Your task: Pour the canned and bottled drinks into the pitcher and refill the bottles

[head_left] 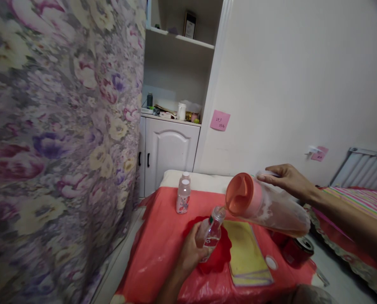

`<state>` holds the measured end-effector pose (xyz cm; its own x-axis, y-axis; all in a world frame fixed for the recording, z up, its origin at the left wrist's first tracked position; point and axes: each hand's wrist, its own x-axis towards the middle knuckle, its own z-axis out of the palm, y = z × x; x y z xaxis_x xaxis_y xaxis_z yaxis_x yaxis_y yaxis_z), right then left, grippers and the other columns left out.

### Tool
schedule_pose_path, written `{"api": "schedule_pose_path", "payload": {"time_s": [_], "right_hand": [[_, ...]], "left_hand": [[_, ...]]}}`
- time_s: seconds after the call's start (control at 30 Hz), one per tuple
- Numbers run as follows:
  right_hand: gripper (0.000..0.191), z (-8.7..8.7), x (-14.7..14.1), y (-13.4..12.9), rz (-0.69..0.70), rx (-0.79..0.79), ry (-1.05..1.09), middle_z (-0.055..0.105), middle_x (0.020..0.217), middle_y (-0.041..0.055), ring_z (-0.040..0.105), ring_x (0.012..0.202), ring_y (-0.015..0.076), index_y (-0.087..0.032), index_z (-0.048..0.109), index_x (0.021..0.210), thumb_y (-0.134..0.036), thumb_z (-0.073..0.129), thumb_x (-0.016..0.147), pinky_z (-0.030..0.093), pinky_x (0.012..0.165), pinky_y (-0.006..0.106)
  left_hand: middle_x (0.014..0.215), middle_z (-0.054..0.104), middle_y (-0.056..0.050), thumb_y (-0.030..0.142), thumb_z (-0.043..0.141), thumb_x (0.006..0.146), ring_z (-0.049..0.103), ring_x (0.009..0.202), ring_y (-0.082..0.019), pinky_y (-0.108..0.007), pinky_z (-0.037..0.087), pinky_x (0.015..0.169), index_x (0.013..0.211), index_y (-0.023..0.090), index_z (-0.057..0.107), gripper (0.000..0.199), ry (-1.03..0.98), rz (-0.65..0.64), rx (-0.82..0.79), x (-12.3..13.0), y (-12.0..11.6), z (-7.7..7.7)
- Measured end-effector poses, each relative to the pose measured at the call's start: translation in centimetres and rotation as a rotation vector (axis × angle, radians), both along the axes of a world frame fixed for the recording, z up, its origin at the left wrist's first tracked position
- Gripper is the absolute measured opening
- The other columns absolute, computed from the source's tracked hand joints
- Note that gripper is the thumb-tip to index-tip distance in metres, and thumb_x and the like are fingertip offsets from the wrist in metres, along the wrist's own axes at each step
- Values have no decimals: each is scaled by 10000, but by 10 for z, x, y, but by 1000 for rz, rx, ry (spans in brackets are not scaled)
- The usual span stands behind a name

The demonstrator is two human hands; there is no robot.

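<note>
My left hand (191, 249) is wrapped round a small clear bottle (212, 236), which leans over a red scalloped dish (224, 257). The bottle's mouth has no cap on it. My right hand (280, 177) grips the handle of a clear pitcher (277, 211) with an orange-pink top. The pitcher is tipped nearly onto its side, its spout just above the mouth of the bottle. Brownish liquid lies along the pitcher's lower side. A white bottle cap (271, 263) rests on the table to the right.
Two capped bottles, the nearer bottle (183, 197) in front, stand at the back of the red-covered table (156, 240). Yellow booklets (247, 253) and a dark red can (297, 252) are on the right. A floral curtain (64, 147) hangs on the left.
</note>
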<state>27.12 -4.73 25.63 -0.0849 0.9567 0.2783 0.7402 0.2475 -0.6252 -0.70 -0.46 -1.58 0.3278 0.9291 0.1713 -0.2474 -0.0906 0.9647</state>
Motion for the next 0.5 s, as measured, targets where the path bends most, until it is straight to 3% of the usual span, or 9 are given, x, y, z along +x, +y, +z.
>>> {"api": "schedule_pose_path", "payload": {"time_s": [0.5], "right_hand": [[498,-4,0,3,19,-8,-14,375,562,-58,350,505,97,-205,472,609,-611,676,815,244,466,242]], "left_hand": [[1258,705,-104,83,763,555,648,1178,-336,-396,497,995,1259,209,586,737,-51,-30,-1,1,0,1]]}}
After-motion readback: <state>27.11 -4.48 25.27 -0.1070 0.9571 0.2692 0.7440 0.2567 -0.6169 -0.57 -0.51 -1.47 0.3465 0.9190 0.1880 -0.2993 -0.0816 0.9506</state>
